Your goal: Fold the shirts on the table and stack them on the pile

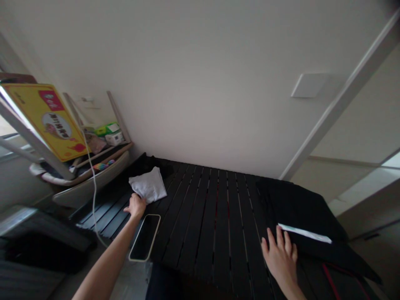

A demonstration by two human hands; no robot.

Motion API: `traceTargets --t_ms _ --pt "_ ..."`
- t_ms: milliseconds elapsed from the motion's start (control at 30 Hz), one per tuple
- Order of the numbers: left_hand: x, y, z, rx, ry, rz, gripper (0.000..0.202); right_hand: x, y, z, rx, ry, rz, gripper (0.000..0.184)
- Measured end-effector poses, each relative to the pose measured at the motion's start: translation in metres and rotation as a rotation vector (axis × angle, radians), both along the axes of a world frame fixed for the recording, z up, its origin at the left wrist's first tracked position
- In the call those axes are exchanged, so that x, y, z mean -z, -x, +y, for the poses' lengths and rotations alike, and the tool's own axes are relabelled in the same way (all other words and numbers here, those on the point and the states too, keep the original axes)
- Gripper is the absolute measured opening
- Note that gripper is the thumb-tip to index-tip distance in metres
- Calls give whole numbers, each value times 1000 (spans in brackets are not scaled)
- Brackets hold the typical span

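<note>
My left hand (136, 206) reaches out to a folded white cloth (148, 185) at the far left of a black slatted surface (212, 216); its fingers curl around the cloth's near edge. My right hand (280, 255) lies flat, fingers spread, on the near right of the slats. Its fingertips touch a black garment (300, 208) spread over the right side. A white strip (304, 233) lies on that garment just beyond the fingers. A phone (145, 237) with a dark screen rests on the near left edge, beside my left forearm.
A tilted shelf unit (93, 166) at the left holds a yellow box (46, 118), small green and white packages and clutter. A white cable (93, 183) hangs down from it. A plain wall rises behind, with a white switch plate (308, 85) and a door frame at the right.
</note>
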State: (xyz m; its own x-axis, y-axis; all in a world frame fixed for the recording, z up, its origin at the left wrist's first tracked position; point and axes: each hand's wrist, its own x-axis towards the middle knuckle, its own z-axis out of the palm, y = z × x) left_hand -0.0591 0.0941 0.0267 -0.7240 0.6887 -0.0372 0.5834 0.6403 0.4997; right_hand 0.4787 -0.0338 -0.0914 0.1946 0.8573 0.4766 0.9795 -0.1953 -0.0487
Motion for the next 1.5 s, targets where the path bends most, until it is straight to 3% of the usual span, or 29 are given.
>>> traceTargets --t_ms 200,433,500,600,767,833,900,1000,1167,1233,1400,1500 --pt "0 -54 5 68 -76 -53 48 -4 2 -3 -16 2 -27 58" --pt "-32 -91 7 132 -178 -106 63 -6 0 -3 -21 22 -1 54" --pt "-38 -110 -2 307 -274 -125 66 -7 0 -2 -15 32 0 54" --pt "-39 -151 -31 758 -314 -202 66 -8 2 -3 -6 52 -8 55" --pt "-26 -210 -101 1484 9 -161 58 -10 0 -4 -22 48 6 53" --pt "-20 -221 -118 1610 101 -117 57 -10 -2 -4 -49 22 42 51" --pt "-14 -227 -125 1536 135 -79 51 -12 -3 -3 -90 -16 110 49" --pt "-6 -230 -120 1271 191 17 47 -18 7 -1 -198 -60 256 46" --pt "4 -230 -106 1083 317 198 55 -33 53 -3 -432 76 293 53" --pt "5 -229 -104 1005 353 288 55 -38 71 -5 -438 141 270 50" --pt "0 -214 -98 829 387 448 43 -52 89 -3 -465 277 260 11" --pt "-8 -202 -97 839 448 475 34 -61 88 5 -424 358 253 21"
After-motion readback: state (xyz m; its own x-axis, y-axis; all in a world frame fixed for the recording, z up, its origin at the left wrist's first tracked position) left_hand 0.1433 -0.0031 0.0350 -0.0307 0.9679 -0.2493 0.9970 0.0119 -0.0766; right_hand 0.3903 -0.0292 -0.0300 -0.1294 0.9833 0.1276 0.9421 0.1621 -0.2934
